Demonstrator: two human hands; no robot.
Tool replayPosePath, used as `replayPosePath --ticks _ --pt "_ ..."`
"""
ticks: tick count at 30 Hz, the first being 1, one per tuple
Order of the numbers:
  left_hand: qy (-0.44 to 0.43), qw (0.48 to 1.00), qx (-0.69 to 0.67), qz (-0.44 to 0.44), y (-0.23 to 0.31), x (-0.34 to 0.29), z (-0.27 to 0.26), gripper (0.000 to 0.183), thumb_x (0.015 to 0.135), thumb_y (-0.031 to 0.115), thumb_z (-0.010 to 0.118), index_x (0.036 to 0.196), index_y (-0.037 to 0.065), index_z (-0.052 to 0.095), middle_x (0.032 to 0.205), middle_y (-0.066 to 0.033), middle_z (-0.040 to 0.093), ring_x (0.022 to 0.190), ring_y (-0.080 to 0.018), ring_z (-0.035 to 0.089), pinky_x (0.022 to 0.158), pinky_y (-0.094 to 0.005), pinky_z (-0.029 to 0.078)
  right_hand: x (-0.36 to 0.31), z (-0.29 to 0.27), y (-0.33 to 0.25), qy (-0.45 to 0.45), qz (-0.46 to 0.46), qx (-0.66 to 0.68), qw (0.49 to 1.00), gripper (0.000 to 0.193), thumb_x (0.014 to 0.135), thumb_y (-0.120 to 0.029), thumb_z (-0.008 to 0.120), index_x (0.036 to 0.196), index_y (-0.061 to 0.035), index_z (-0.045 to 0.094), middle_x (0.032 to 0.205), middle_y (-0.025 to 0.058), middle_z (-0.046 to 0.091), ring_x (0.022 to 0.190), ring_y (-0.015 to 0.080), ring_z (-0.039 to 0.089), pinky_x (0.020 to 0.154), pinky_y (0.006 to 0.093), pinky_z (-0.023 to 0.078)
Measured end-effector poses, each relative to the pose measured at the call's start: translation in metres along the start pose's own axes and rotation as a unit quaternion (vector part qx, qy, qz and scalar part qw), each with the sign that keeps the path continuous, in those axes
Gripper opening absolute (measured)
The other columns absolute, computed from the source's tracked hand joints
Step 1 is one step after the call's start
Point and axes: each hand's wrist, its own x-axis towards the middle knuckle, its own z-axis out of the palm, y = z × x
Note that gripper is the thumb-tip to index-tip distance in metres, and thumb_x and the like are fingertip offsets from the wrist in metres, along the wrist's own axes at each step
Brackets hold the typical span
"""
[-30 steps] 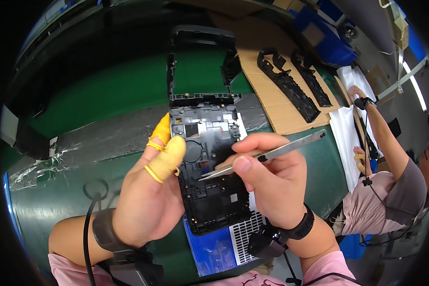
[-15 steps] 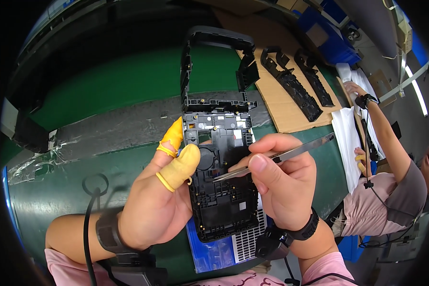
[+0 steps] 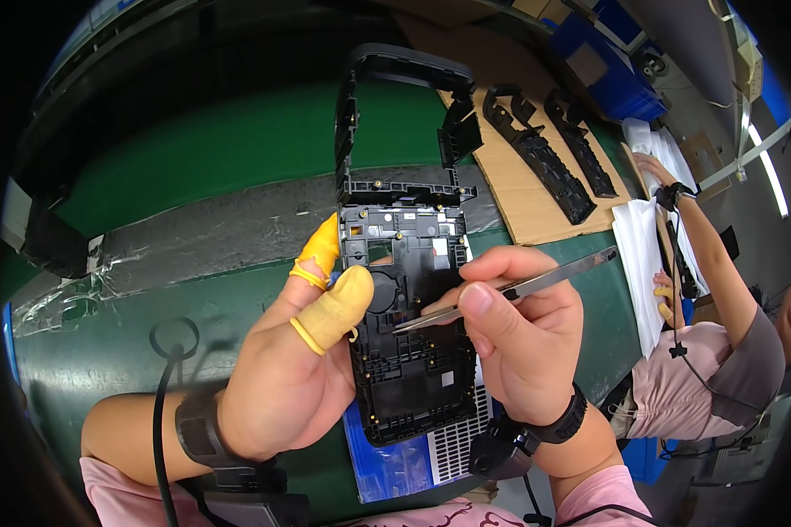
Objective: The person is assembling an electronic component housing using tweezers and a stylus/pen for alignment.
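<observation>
A black plastic housing (image 3: 410,347), with an open loop frame at its far end, is raised over the bench. My left hand (image 3: 286,378) grips its left edge, yellow finger cots on the thumb and a finger. Between the thumb and fingers of my right hand (image 3: 527,338) is a pair of metal tweezers (image 3: 536,283), slanting down to the left. Their tips touch or hover just over the middle of the housing; I cannot tell which. Whether anything sits between the tips is too small to make out.
On a cardboard sheet (image 3: 510,206) at the far right lie two black plastic frames (image 3: 545,167) (image 3: 580,145). Below the housing is a blue package (image 3: 387,465) with a white grille. A co-worker's arm (image 3: 716,237) reaches over white sheets (image 3: 637,255) at right. A blue bin (image 3: 602,66) stands behind.
The housing has shifted very slightly to the right, with my left thumb. My right hand and the tweezers stay almost where they were.
</observation>
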Motion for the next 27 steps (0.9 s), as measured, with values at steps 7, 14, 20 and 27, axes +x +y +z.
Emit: replayPosePath --ticks 7,14,20,27 --pt "0.022 1.0 -0.002 0.001 0.001 0.001 0.003 0.051 0.092 0.026 0.042 0.135 0.008 0.022 0.126 -0.0113 0.044 0.114 -0.0213 0.046 0.096 -0.0368 0.038 0.001 -0.008 0.001 -0.032 0.011 0.037 0.999 0.018 0.079 0.006 0.06 0.097 0.0035 0.056 0.084 0.0058 0.06 0.077 0.0084 0.058 0.069 0.019 0.047" --pt "0.011 1.0 -0.015 -0.005 0.005 0.003 -0.005 0.05 0.09 0.024 0.044 0.134 0.008 0.024 0.124 -0.0115 0.046 0.113 -0.0224 0.047 0.094 -0.0374 0.039 0.003 -0.008 0.005 -0.019 0.008 0.015 1.0 0.019 0.08 0.0 0.061 0.097 0.0032 0.055 0.077 0.0064 0.061 0.059 0.0054 0.051 0.051 0.0174 0.04" --pt "0.023 0.999 0.043 0.016 0.009 0.012 -0.016 0.063 0.071 -0.002 0.054 0.129 0.004 0.03 0.12 -0.0121 0.048 0.108 -0.0224 0.051 0.092 -0.0361 0.041 0.009 -0.016 -0.007 0.046 -0.023 0.089 0.995 0.017 0.082 -0.004 0.058 0.097 0.002 0.055 0.071 0.0064 0.058 0.048 0.0053 0.042 0.044 0.0179 0.031" --pt "0.122 0.97 0.187 0.099 0.07 0.099 -0.057 0.032 0.075 -0.004 0.043 0.106 0.003 0.047 0.08 -0.0051 0.055 0.071 -0.0157 0.056 0.07 -0.0305 0.05 0.025 -0.054 -0.017 0.07 -0.018 0.08 0.994 0.012 0.08 -0.006 0.061 0.089 0.0014 0.057 0.064 0.0058 0.059 0.049 0.0035 0.046 0.044 0.0152 0.034"
